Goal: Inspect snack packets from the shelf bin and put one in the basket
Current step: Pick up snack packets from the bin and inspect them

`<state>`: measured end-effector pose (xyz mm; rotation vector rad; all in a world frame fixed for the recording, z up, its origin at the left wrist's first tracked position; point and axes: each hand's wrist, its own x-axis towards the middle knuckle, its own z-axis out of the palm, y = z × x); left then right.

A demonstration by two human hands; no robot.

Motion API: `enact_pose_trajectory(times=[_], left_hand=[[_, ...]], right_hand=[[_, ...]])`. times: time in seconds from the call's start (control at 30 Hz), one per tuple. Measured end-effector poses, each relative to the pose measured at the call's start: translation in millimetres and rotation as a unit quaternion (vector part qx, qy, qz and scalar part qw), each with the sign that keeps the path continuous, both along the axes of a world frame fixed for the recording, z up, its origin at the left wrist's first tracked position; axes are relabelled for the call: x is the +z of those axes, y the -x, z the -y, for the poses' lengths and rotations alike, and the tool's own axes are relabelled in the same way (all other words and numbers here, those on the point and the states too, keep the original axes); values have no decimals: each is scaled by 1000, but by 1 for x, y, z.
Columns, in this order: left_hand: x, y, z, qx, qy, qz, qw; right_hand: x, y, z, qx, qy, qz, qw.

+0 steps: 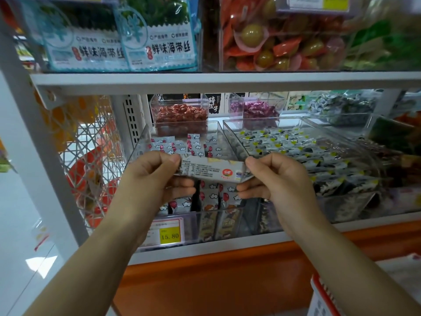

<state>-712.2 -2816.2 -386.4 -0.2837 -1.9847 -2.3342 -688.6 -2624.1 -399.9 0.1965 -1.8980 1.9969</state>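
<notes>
A snack packet (211, 171) is held flat and roughly level above the front half of a clear shelf bin (141, 142), its printed back and a round red logo turned upward. Its left end is pinched between the thumb and curled fingers of the left hand (150, 179), and its right end is pinched in the same way by the right hand (280, 179); the packet is stretched between the two. Beneath it, the bin is filled with small white packets (211, 197) printed with red shapes and clouds, some stood on end against the front wall. A yellow price tag (169, 234) reading 15.80 is fixed at the shelf's front edge, below the bin's left front corner. A second clear bin (230, 131) is set just beside it on the right, loaded with grey, black and yellow packets (284, 142). Toward the shelf's rear edge, smaller clear tubs of red sweets (180, 115) and purple sweets (259, 110) are placed. On the upper shelf (205, 82), blue-and-white seaweed packs (159, 42) are stacked at the left. A red-rimmed basket (323, 297) is partly seen low at the right, well apart from the packet.
</notes>
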Motion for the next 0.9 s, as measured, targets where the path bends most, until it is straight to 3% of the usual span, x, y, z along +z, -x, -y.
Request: enact_pose_trajectory(times=[0.3, 0.53, 0.63, 0.8, 0.9], left_hand=[[4, -4, -5, 13, -20, 21, 999], [0, -2, 0, 50, -4, 35, 998], [2, -3, 0, 25, -5, 28, 999], [8, -7, 3, -74, 1, 12, 997], [9, -8, 1, -75, 25, 3, 997]], right_hand=[[2, 2, -7, 43, 72, 25, 996], [0, 6, -12, 91, 22, 25, 995], [0, 8, -14, 82, 10, 28, 996], [0, 9, -18, 39, 73, 20, 996], [1, 8, -18, 17, 72, 21, 997]])
